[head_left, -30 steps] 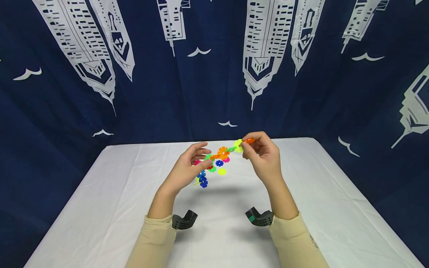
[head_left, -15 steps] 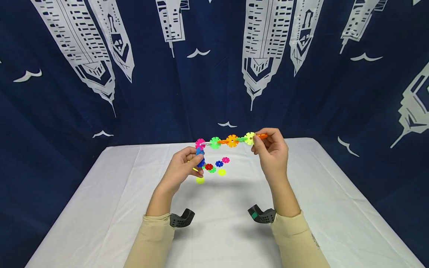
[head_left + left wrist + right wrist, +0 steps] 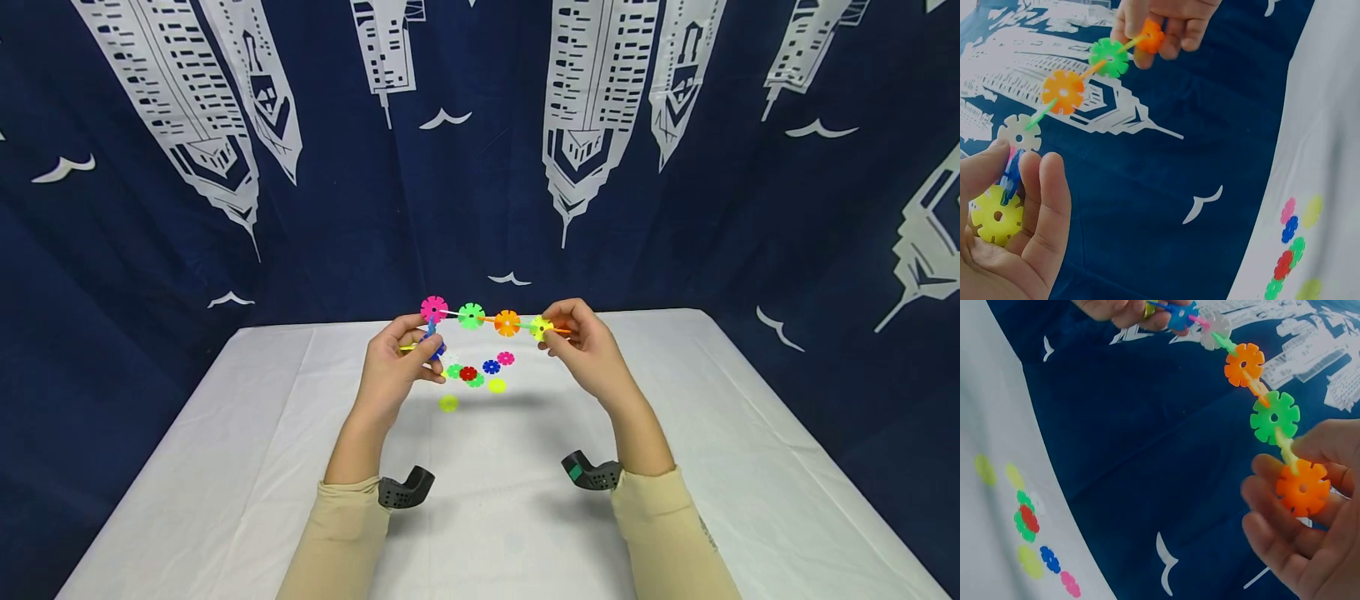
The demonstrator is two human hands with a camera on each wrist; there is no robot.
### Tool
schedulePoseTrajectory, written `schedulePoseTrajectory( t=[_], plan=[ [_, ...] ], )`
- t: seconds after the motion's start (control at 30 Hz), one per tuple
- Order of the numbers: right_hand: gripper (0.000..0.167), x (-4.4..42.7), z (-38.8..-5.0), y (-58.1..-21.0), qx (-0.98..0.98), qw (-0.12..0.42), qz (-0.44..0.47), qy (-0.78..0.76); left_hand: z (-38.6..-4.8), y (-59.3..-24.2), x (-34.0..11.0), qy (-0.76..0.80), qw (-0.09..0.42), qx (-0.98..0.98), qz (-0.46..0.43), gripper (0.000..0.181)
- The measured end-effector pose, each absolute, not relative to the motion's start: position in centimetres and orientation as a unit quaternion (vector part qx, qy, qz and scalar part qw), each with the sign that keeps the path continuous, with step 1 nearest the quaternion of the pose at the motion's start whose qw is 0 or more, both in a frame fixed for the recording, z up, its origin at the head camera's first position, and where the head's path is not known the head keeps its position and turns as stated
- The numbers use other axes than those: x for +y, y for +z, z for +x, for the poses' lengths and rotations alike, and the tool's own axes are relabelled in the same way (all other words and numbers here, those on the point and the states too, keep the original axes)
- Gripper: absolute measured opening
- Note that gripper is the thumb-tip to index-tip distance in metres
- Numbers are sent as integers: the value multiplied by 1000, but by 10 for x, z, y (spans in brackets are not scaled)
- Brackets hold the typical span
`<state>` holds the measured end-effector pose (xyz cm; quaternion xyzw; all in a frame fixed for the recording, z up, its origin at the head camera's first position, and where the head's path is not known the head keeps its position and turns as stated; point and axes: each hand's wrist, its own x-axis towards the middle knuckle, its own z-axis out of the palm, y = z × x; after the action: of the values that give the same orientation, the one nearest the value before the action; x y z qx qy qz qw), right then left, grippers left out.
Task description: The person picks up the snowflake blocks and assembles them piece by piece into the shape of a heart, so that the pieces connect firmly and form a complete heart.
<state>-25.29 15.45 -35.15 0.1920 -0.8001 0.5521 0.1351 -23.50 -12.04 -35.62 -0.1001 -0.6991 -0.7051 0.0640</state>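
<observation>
Two hands (image 3: 384, 367) (image 3: 592, 354) pinch opposite ends of a disc chain (image 3: 471, 316). Loose discs (image 3: 468, 373) lie toward the far edge of the surface (image 3: 495, 508).

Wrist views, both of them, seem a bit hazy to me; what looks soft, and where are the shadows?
Head view: soft grey shadows on the white tablecloth, while the chain of flower discs looks fairly crisp. Left wrist view: the loose discs look soft, and the upper left seems washed out. Right wrist view: the loose discs are soft too, with a faint shadow band at far left.
</observation>
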Motion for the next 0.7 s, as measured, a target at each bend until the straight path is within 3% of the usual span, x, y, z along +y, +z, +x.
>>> schedulePoseTrajectory(
  t=[0.17,0.37,0.5,0.7],
  plan=[
    [35,157,-255,-355,-837,74,186,509,-233,-356,-119,-660,72,-739,-115,45],
    [44,155,-254,-356,-847,23,241,473,-230,-353,-116,-622,72,-765,-153,42],
    [49,147,-249,-353,-841,28,271,467,-228,-354,-113,-589,67,-786,-176,40],
    [51,125,-237,-350,-811,80,312,489,-223,-355,-103,-528,73,-816,-222,39]
  ],
)
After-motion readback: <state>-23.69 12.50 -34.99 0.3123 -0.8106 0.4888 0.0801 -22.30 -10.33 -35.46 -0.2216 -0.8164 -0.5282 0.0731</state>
